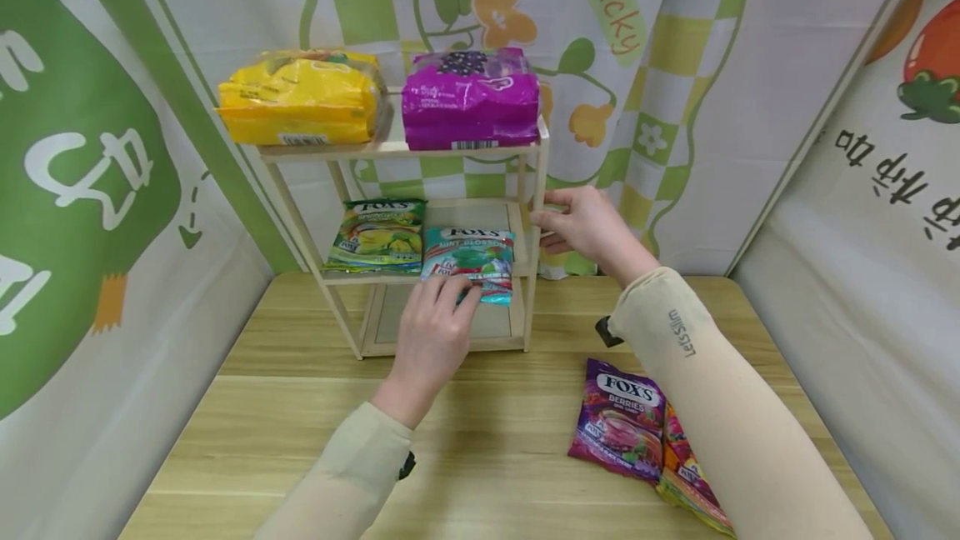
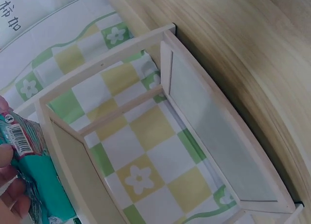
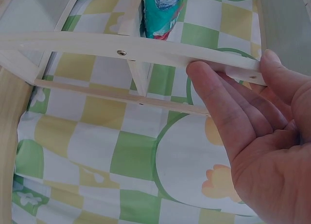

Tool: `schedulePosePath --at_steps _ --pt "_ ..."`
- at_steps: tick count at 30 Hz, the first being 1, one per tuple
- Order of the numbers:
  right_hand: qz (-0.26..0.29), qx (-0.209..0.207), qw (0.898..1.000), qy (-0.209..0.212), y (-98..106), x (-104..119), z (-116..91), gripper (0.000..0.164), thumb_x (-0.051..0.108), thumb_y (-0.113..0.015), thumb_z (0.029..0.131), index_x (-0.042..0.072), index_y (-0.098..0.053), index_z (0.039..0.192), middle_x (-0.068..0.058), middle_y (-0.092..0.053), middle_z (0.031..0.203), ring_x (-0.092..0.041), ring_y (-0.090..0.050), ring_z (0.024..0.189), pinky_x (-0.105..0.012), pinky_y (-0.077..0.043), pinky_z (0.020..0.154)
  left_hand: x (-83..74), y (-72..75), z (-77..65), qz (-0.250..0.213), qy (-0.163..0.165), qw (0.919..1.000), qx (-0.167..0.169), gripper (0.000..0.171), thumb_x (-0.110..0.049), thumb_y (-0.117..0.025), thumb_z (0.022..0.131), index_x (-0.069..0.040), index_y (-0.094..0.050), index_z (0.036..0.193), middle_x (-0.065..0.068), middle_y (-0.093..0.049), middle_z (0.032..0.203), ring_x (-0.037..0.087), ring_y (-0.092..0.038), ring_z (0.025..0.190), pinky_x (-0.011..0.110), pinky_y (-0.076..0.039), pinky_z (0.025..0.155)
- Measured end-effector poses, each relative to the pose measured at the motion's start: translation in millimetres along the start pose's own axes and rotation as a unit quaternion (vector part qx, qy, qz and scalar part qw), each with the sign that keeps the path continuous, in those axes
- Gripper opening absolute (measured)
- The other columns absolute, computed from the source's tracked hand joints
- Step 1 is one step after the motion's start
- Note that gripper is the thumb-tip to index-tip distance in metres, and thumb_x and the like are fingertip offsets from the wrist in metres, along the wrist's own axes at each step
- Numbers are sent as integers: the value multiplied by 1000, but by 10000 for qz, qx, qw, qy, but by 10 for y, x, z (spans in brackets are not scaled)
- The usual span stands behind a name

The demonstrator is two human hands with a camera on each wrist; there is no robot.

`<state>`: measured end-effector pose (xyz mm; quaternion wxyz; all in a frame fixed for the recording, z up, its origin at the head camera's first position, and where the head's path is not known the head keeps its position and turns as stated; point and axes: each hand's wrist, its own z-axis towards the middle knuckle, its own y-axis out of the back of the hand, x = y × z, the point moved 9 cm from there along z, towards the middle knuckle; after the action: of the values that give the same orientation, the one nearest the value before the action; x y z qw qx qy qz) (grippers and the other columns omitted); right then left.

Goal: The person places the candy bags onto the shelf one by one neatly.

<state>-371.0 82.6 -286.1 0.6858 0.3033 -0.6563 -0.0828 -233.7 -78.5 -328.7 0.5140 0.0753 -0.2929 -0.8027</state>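
Note:
A teal Fox's Mint Blossom candy bag sits on the middle tier of a small wooden shelf rack, its front end sticking out past the tier's edge. My left hand pinches that front end; in the left wrist view its fingertips curl at the bag's barcode end. With my right hand I grip the rack's right upright, thumb on one side and fingers on the other. Beside the teal bag lies a green Fox's candy bag.
On the top tier lie a yellow bag and a purple bag. A dark purple Fox's Berries bag rests on the wooden table at right, next to a colourful bag partly hidden by my right forearm. Patterned curtains surround the table.

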Motion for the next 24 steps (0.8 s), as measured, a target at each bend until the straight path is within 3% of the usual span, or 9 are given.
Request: schedulePosePath --at_steps 10,20,24 --pt "-7 -19 10000 -18 6 -4 6 57 26 -62 104 5 -43 154 -20 -62 139 -31 -74 103 -35 -62 81 4 -60 -7 62 83 9998 190 13 0 -67 95 -3 -77 102 12 -73 108 32 -65 103 41 -55 85" --pt "62 -30 10000 -71 4 -6 7 59 25 -62 104 5 -42 155 -20 -62 139 -30 -74 103 -34 -63 80 3 -88 30 153 -91 9998 6 13 4 -62 95 1 -74 100 18 -71 120 35 -65 111 44 -54 99" --pt "80 -24 9999 -84 -2 -5 9 59 25 -63 104 5 -41 155 -21 -62 139 -29 -74 102 -34 -63 80 14 -125 37 207 -92 9997 108 11 2 -61 96 0 -72 95 18 -72 121 35 -67 111 44 -56 97"
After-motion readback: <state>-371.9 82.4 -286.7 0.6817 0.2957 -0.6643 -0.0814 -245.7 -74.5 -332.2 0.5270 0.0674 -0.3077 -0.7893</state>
